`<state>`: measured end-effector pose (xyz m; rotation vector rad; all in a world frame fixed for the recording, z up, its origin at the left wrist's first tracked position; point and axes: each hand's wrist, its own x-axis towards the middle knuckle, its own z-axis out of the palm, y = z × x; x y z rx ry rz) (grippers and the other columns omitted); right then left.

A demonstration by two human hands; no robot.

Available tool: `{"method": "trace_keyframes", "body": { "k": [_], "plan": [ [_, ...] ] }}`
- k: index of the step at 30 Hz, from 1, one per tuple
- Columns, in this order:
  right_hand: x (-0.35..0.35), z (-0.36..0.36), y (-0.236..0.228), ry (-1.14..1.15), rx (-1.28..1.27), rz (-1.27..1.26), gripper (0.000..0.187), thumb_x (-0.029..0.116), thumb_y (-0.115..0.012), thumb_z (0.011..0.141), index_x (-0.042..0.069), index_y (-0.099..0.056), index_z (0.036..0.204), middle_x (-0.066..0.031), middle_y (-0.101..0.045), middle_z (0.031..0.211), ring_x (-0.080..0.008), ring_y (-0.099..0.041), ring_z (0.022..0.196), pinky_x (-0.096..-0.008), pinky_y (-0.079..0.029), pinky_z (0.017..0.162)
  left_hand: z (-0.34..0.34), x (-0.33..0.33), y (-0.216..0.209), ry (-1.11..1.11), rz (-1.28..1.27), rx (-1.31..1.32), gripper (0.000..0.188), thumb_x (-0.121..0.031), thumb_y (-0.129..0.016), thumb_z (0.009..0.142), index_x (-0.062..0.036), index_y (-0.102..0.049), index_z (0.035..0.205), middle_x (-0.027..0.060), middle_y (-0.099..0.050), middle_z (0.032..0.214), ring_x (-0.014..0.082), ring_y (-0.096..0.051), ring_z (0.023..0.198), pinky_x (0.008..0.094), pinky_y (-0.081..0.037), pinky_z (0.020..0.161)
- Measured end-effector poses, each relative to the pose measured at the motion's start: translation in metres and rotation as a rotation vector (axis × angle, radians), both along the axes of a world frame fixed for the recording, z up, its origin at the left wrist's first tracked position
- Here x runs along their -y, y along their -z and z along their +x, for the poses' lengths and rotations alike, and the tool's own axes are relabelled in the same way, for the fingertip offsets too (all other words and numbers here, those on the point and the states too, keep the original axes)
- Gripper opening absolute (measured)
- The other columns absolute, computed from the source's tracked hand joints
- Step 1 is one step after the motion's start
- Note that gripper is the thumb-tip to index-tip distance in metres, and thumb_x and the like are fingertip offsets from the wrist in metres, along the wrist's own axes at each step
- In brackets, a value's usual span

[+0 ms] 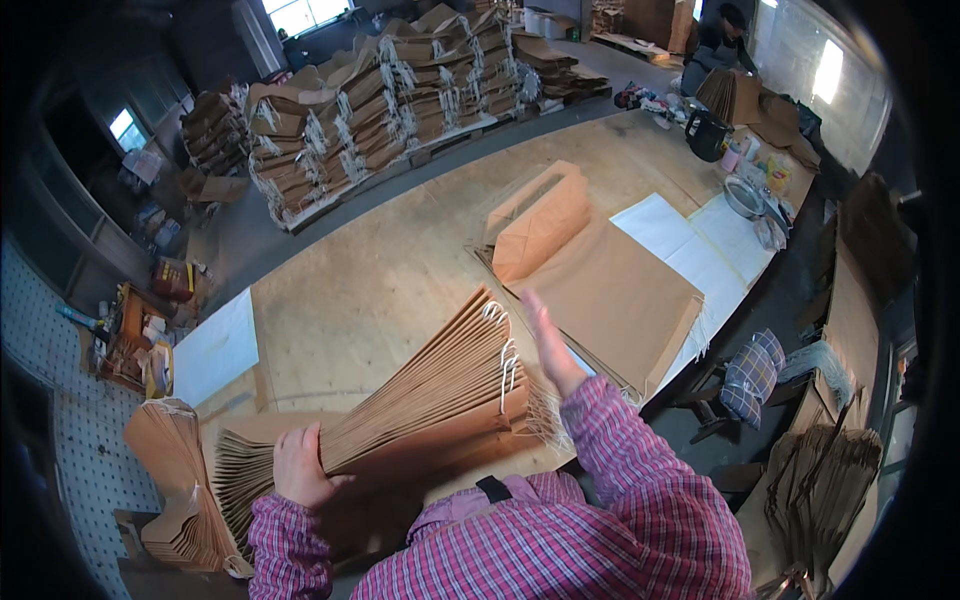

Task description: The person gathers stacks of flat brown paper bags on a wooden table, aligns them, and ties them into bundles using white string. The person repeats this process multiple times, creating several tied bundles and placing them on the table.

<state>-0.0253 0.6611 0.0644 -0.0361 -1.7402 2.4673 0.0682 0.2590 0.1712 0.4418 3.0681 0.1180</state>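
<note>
A thick fanned stack of brown paper bags [425,385] leans across the table in front of me, its layers spread apart along the upper side. White cord handles [507,350] stick out at its right end. My left hand [303,466] is closed on the stack's lower left part, thumb toward me. Just beyond the handle end, my right hand [553,345] is held flat and upright, fingers stretched out, holding nothing. To its right lies a flat brown paper bag [625,295], with an opened, box-shaped bag end [540,225] standing at its far left corner.
White sheets [690,240] lie under the flat bags; another white sheet [215,345] is at left. A bag bundle [170,480] stands at the table's left edge. Big bag piles [400,100] fill a pallet behind. A black jug [706,135] and metal bowl [743,196] stand far right, near a person [722,50].
</note>
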Motion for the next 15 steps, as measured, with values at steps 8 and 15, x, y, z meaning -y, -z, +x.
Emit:
{"method": "trace_keyframes", "body": {
  "k": [8, 15],
  "plan": [
    [0.006, -0.018, 0.028, -0.100, 0.127, 0.117, 0.072, 0.056, -0.023, 0.106, 0.005, -0.026, 0.157, -0.0116, -0.029, 0.161, -0.0220, -0.022, 0.150, -0.0345, -0.018, 0.122, -0.001, -0.003, 0.000, -0.028, -0.036, 0.027, 0.093, -0.028, -0.095, 0.052, -0.0030, -0.050, 0.130, 0.0172, -0.059, 0.114, 0.0377, -0.056, 0.108, 0.0459, -0.045, 0.093],
    [0.009, 0.006, 0.047, -0.332, 0.304, -0.218, 0.071, 0.057, -0.027, 0.106, 0.009, -0.026, 0.157, -0.0084, -0.039, 0.156, -0.0223, -0.036, 0.142, -0.0356, -0.027, 0.119, 0.000, -0.006, -0.002, 0.017, -0.037, -0.031, 0.087, -0.030, -0.092, 0.056, -0.0033, -0.051, 0.128, 0.0137, -0.060, 0.108, 0.0343, -0.057, 0.105, 0.0449, -0.044, 0.093]
  ]
}}
